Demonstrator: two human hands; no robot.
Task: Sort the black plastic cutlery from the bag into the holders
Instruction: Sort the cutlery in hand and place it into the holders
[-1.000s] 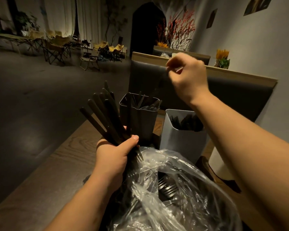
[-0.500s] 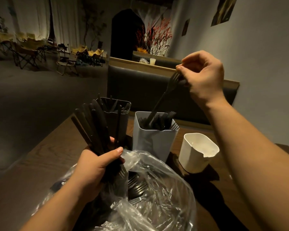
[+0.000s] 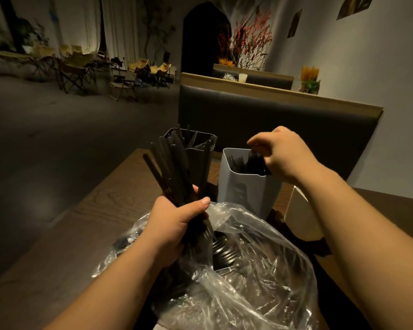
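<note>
My left hand (image 3: 174, 225) grips a bundle of black cutlery (image 3: 172, 167), handles pointing up, just over the mouth of the clear plastic bag (image 3: 248, 270). More black forks lie inside the bag. My right hand (image 3: 286, 156) is at the rim of the light grey holder (image 3: 243, 194), its fingers pinching a black fork (image 3: 254, 158) that stands among the forks inside. Behind the bundle stands a dark holder (image 3: 196, 160) with black cutlery in it.
A white holder (image 3: 298, 217) stands to the right, partly hidden behind my right forearm. Everything sits on a dark wooden table (image 3: 81, 234). A padded bench back (image 3: 272, 115) rises just beyond the holders. Open floor lies to the left.
My right hand has dropped from above the grey holder down to its rim, lowering the fork into it. My left hand keeps the same bundle.
</note>
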